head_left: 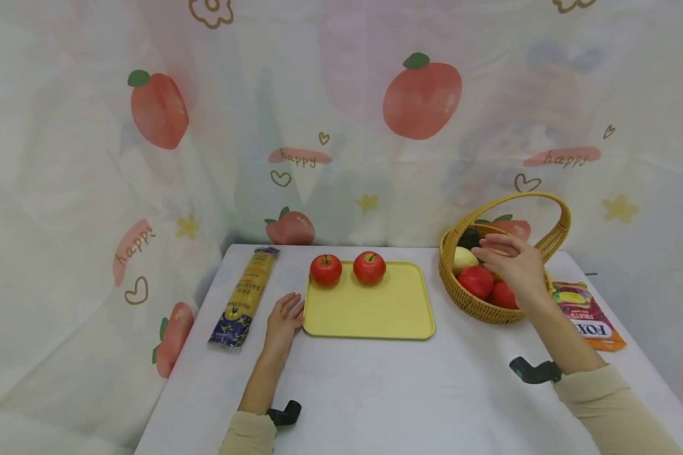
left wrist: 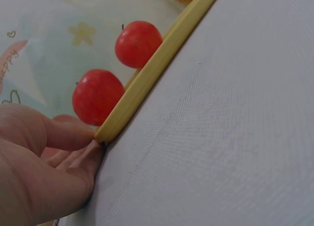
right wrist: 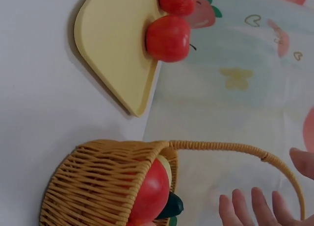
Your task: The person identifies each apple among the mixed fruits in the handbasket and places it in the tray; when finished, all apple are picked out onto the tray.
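A yellow tray (head_left: 370, 309) lies on the table with two red apples, a left apple (head_left: 326, 270) and a right apple (head_left: 369, 268), on its far side. My left hand (head_left: 283, 321) is at the tray's left edge; in the left wrist view its thumb and fingers pinch the near corner. Over the wicker basket (head_left: 461, 300) hovers my right hand (head_left: 515, 262), holding nothing, fingers extended inside the arch of the handle. Inside the basket are a red apple (head_left: 476, 282), another red fruit (head_left: 503, 295), a pale yellow one (head_left: 464, 260) and a dark green one (head_left: 469, 238).
To the left of the tray lies a long pack of pasta (head_left: 245, 297). A red and orange FOX'S bag (head_left: 589, 316) rests right of the basket, partly behind my right forearm. A fruit-print cloth (head_left: 341, 126) hangs behind the white table (head_left: 375, 398).
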### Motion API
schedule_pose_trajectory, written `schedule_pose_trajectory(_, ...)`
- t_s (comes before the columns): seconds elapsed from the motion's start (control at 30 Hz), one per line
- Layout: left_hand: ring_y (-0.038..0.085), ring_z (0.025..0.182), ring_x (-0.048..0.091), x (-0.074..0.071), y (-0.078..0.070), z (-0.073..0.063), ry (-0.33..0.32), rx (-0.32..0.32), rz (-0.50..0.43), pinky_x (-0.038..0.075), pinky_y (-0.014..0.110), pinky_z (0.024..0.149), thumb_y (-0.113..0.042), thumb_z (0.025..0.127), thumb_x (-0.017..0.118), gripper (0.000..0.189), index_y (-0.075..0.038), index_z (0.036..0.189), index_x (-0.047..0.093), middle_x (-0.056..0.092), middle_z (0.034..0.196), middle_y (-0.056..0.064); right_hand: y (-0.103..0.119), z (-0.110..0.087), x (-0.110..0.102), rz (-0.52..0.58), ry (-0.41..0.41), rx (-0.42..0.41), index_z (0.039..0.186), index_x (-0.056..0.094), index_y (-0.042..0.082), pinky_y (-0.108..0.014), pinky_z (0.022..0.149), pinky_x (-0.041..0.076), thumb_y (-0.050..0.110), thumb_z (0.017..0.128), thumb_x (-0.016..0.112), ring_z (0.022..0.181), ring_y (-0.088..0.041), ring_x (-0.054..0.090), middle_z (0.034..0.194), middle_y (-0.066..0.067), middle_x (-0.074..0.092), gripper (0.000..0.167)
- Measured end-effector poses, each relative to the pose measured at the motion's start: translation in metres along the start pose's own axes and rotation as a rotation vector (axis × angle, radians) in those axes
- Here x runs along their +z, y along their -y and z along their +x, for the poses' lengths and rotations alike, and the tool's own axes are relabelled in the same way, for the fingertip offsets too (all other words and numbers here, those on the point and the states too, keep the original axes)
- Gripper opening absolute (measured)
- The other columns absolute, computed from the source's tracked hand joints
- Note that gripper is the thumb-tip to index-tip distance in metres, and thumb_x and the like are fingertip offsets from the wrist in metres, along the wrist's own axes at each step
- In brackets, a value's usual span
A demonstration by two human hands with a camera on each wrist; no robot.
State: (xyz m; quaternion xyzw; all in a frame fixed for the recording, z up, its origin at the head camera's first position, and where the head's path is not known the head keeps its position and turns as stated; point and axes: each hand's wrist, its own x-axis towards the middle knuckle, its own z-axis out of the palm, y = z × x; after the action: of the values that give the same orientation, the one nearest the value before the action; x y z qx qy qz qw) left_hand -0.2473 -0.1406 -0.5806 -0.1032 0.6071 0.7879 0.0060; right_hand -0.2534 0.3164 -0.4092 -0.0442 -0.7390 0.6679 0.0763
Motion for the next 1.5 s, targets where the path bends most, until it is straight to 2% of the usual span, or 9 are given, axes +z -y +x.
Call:
schedule_pose_trajectory(0.13,0.038,0.146,0.045,0.001,0.001,-0.001,0.006,0.001,-0.004,0.044,0.044,0.117,0.022,0.096,0.051,0.068,-0.001,0.158,0.035,0.041,0.161,0.023,0.003,0.005,-0.012,-0.221,-0.046,0.043,0.136,0.06,0.01,-0.01,0.075,0.058,0.045,0.089,0.081,0.095,0.004,0.062,0.119,0.009,0.068,0.062)
schedule_pose_trajectory(0.27,0.038,0.146,0.045,0.001,0.0,-0.002,0.004,-0.005,-0.008,0.043,0.044,0.118,0.023,0.096,0.05,0.069,-0.001,0.158,0.035,0.041,0.161,0.022,0.002,0.009,-0.023,-0.395,-0.052,0.079,0.149,0.051,0.004,-0.012,0.077,0.058,0.053,0.093,0.074,0.097,0.0,0.057,0.139,-0.013,0.06,0.078)
schedule_pose_trajectory(0.43,0.037,0.145,0.047,0.002,-0.001,-0.001,-0.011,-0.009,0.008,0.045,0.043,0.116,0.022,0.095,0.052,0.068,-0.002,0.158,0.037,0.044,0.16,0.022,-0.001,0.013,-0.039,-0.513,0.023,0.105,0.157,0.037,-0.004,-0.015,0.076,0.059,0.05,0.099,0.068,0.114,-0.027,0.061,0.148,-0.031,0.053,0.085)
schedule_pose_trajectory(0.57,0.035,0.145,0.048,0.002,-0.002,-0.002,-0.015,-0.012,0.012,0.046,0.041,0.115,0.021,0.095,0.053,0.068,-0.003,0.157,0.038,0.045,0.159,0.019,-0.003,0.02,-0.051,-0.585,0.095,0.162,0.158,0.03,-0.009,-0.036,0.09,0.063,0.05,0.099,0.067,0.126,-0.048,0.054,0.151,-0.036,0.046,0.091)
schedule_pose_trajectory(0.73,0.036,0.145,0.047,0.001,-0.002,-0.003,0.0,-0.004,0.017,0.045,0.043,0.116,0.02,0.096,0.053,0.068,-0.002,0.158,0.037,0.044,0.16,0.02,-0.003,0.031,-0.063,-0.645,0.184,0.245,0.158,0.025,-0.012,-0.059,0.107,0.049,0.054,0.095,0.072,0.132,-0.055,0.048,0.155,-0.041,0.03,0.102)
schedule_pose_trajectory(0.87,0.037,0.145,0.046,0.001,-0.002,-0.003,0.004,-0.004,0.018,0.045,0.045,0.117,0.02,0.096,0.053,0.067,-0.002,0.158,0.036,0.043,0.16,0.021,-0.004,0.039,-0.072,-0.781,0.237,0.274,0.155,0.033,-0.012,-0.046,0.091,0.061,0.052,0.092,0.076,0.111,-0.049,0.056,0.14,-0.04,0.041,0.099)
schedule_pose_trajectory(0.97,0.037,0.145,0.046,0.001,-0.002,-0.003,0.002,-0.009,0.018,0.044,0.045,0.117,0.02,0.096,0.053,0.068,-0.002,0.158,0.036,0.043,0.16,0.021,-0.007,0.043,-0.078,-0.853,0.301,0.275,0.152,0.038,-0.013,-0.038,0.075,0.059,0.048,0.092,0.077,0.096,-0.04,0.057,0.124,-0.034,0.046,0.094)
schedule_pose_trajectory(1.2,0.037,0.145,0.046,0.001,-0.004,-0.002,-0.004,-0.007,0.01,0.045,0.044,0.116,0.021,0.096,0.052,0.067,-0.002,0.158,0.036,0.043,0.16,0.022,-0.009,0.062,-0.087,-0.786,0.488,0.333,0.157,0.019,-0.015,-0.053,0.092,0.062,0.043,0.097,0.074,0.105,-0.045,0.065,0.138,-0.043,0.041,0.1)
schedule_pose_trajectory(1.5,0.037,0.145,0.047,0.001,-0.002,-0.003,-0.008,-0.014,0.021,0.045,0.044,0.117,0.02,0.096,0.054,0.067,-0.003,0.158,0.037,0.044,0.16,0.02,-0.014,0.072,-0.095,-0.727,0.596,0.446,0.155,0.006,-0.021,-0.059,0.096,0.059,0.043,0.093,0.078,0.12,-0.051,0.058,0.147,-0.047,0.029,0.114)
